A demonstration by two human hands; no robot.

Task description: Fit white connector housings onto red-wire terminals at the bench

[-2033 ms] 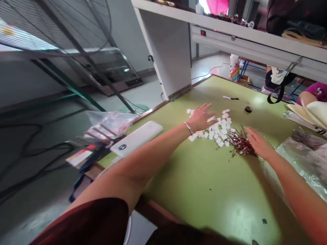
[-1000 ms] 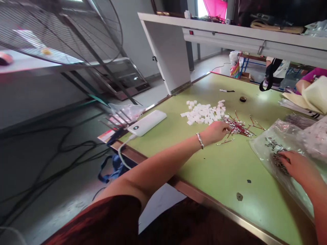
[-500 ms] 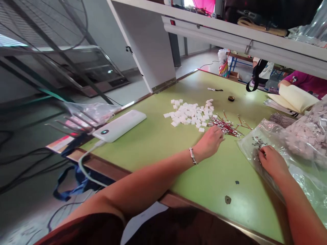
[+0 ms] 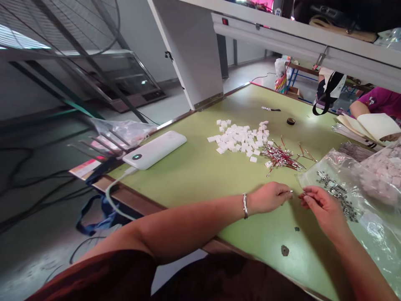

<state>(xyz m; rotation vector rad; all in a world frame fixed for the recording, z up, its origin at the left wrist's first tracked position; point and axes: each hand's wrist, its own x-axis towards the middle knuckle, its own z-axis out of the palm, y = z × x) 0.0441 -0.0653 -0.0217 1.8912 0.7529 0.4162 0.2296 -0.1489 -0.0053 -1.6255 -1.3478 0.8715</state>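
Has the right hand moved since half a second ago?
Yes. The right hand has moved left relative to the tape, off the metal pieces.

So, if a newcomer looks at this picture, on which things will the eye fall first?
Probably first the heap of small white pieces, loose on the green table, with a tangle of thin red strands just to its right. Then the left grip and the right grip, almost meeting nearer the wearer, a small shiny piece pinched in the left one.
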